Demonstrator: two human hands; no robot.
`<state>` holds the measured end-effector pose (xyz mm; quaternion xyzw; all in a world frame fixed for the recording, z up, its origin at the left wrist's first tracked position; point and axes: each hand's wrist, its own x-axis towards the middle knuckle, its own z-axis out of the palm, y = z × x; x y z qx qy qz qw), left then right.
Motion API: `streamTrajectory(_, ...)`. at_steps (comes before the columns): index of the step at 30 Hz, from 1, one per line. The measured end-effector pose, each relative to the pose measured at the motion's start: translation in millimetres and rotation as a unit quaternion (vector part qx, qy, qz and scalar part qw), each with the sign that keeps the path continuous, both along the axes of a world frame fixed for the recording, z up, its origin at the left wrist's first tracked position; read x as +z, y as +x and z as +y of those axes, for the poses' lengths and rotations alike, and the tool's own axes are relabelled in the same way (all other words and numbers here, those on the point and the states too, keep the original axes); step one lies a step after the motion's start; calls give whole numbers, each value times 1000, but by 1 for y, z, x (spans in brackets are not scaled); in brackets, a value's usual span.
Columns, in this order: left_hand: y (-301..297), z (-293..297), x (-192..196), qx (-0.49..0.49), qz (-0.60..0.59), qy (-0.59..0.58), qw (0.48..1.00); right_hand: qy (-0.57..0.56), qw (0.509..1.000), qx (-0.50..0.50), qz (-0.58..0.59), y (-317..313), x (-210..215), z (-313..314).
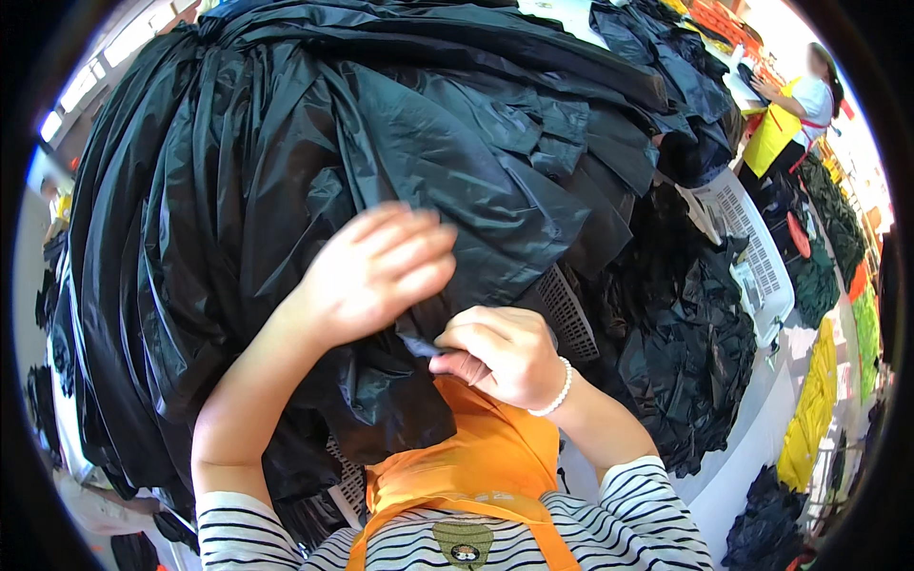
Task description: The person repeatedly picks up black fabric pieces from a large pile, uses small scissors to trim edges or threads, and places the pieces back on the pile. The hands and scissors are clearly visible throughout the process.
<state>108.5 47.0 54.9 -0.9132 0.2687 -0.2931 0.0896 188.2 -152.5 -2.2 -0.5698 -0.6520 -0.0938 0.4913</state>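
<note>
A big heap of black plastic bags (314, 143) fills most of the view, draped over a white slatted crate (569, 312). My left hand (373, 268) lies flat on the bags near the heap's lower edge, fingers together and pointing right. Just below it, my right hand (500, 354) pinches a fold of the black plastic between thumb and fingers; a white bead bracelet (555, 393) circles its wrist. Below both hands I see my orange apron (476, 457) and striped sleeves.
More black bags (695, 362) fill a white crate (752, 249) on the right. A person in a yellow apron (783, 122) stands at the upper right. Yellow bags (809, 409) and green bags (866, 333) lie along the right edge.
</note>
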Motion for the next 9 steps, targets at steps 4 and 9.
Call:
streamTrajectory(4, -12, 5, -3, -2, 142, -160, 977, -18, 994, 0, 104, 16, 0, -21)
streamTrajectory(9, -16, 8, -5, -11, 140, -178, 974, -79, 990, -72, 95, 48, -3, -39)
